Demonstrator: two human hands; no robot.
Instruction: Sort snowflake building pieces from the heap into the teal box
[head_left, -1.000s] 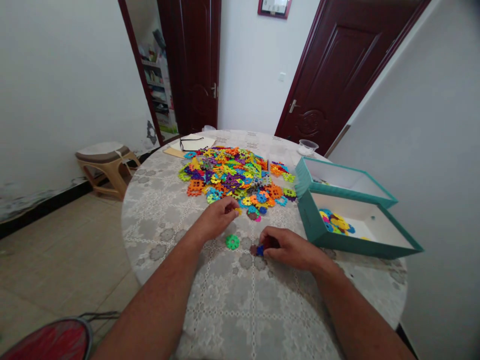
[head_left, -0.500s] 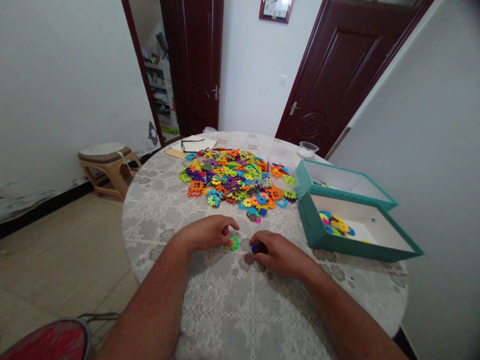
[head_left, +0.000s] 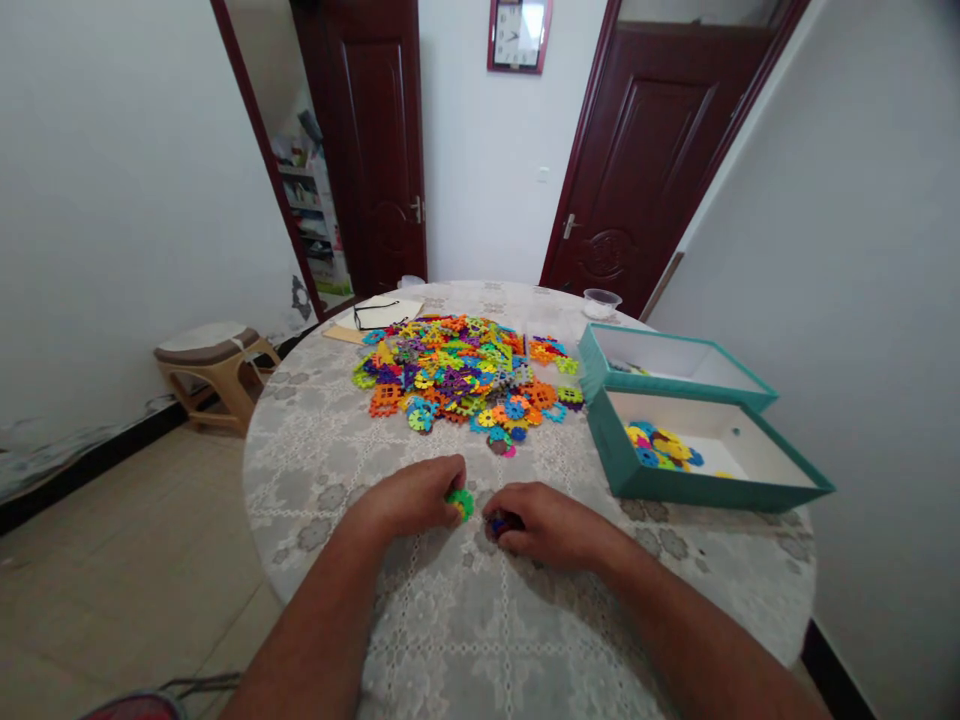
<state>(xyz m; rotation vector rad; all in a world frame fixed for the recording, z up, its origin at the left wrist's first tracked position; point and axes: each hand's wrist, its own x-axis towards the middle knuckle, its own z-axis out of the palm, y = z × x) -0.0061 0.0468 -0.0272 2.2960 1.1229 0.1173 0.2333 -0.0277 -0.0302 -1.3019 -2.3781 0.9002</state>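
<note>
Near the bottom edge of the round surface (head_left: 315, 470), two hands rest close together. The left hand (head_left: 401, 498) is curled down, and its grip is pinching a green toy piece (head_left: 461, 504) shaped like a little wheel. The right hand (head_left: 551, 527) is curled too, and its grip is pressed around a dark blue and red piece (head_left: 501, 523). Its fingers hide part of that piece. The two pieces are near each other, between the hands, but they do not look joined.

Toward the middle of the surface is a big, flat pile of toy pieces (head_left: 457, 375) in orange, green, purple, yellow and blue. A small bunch of pieces (head_left: 551, 348) lies just beside it. Near the right edge are two blue-green boxes. The front box (head_left: 697, 487) holds a small heap of bright pieces (head_left: 656, 447). The back box (head_left: 592, 360) sits right behind it. Near the far edge are a clear bowl (head_left: 601, 303) and some glasses (head_left: 375, 315) on a sheet of paper (head_left: 397, 310). A stool (head_left: 214, 365) stands on the floor past the left edge.
</note>
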